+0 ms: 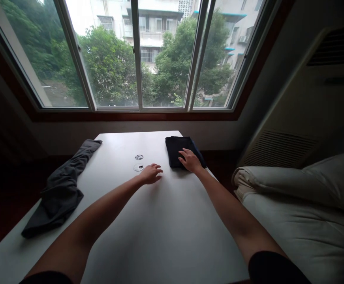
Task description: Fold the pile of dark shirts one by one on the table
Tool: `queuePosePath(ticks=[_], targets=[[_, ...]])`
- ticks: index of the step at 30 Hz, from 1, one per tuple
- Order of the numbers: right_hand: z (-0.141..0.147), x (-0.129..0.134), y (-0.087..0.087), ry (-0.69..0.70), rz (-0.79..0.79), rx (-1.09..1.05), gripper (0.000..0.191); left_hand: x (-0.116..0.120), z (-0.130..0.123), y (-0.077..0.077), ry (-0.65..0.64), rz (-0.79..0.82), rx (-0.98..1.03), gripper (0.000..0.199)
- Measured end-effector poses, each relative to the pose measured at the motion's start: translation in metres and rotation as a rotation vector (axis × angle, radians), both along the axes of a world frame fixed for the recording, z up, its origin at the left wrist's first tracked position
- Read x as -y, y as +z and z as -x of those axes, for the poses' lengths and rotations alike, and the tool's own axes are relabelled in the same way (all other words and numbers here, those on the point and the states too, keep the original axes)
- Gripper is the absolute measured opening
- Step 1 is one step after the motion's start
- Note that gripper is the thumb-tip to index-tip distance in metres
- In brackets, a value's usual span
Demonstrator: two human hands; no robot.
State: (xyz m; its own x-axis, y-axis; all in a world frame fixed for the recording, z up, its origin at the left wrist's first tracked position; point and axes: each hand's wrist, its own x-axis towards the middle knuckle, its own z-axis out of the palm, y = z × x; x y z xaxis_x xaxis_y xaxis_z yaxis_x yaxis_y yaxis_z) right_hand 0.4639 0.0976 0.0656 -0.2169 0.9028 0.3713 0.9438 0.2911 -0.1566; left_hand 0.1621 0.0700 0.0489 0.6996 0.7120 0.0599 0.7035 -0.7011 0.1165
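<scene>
A dark folded garment [174,152], nearly black with a blue edge on its right, lies flat at the far right of the white table [160,228]. On or just above its right part is my right hand [190,160], fingers spread and gripping nothing. My left hand [151,174] hovers over or rests lightly on the table, left of the garment, with its fingers stretched out and nothing in them. Along the table's left edge lies a rumpled dark grey garment [61,193], long and narrow like trousers, away from both hands.
Two round grommets [138,167] are set in the tabletop beside my left hand. A pale padded sofa [296,209] stands along the right. Beyond the table's far end is a wall with a wide window [136,112]. A large vented unit [281,146] stands at the right.
</scene>
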Motion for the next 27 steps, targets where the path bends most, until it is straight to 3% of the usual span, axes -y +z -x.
queuePosePath(ticks=[2,6,9,11,14,16,19,24,27], targets=[[0.011,-0.004,-0.018,-0.035,0.097,0.012,0.051,0.005,0.047,0.007,0.132,-0.020,-0.039,0.039],[0.029,-0.012,-0.038,-0.177,0.165,-0.006,0.048,0.028,0.159,0.018,0.569,-0.037,-0.115,0.035],[0.045,-0.017,-0.036,-0.251,0.119,-0.082,0.034,0.057,0.245,0.022,0.814,-0.098,-0.142,0.035],[0.059,-0.017,-0.032,-0.247,0.071,-0.123,0.027,0.076,0.292,0.024,1.081,-0.227,-0.169,0.044],[0.087,-0.013,-0.029,-0.192,-0.015,-0.165,0.025,0.099,0.332,0.032,1.417,-0.206,-0.119,0.058],[0.108,-0.008,-0.029,-0.149,-0.044,-0.189,0.026,0.108,0.332,0.037,1.414,-0.122,-0.080,0.050],[0.137,-0.001,-0.031,-0.033,-0.003,-0.231,0.025,0.112,0.302,0.038,1.205,-0.072,-0.060,0.030],[0.164,0.010,-0.042,0.197,0.161,-0.294,0.023,0.111,0.215,0.017,0.927,-0.023,-0.045,0.034],[0.168,0.017,-0.046,0.248,0.200,-0.293,0.021,0.134,0.156,0.006,0.745,0.027,-0.025,0.036]])
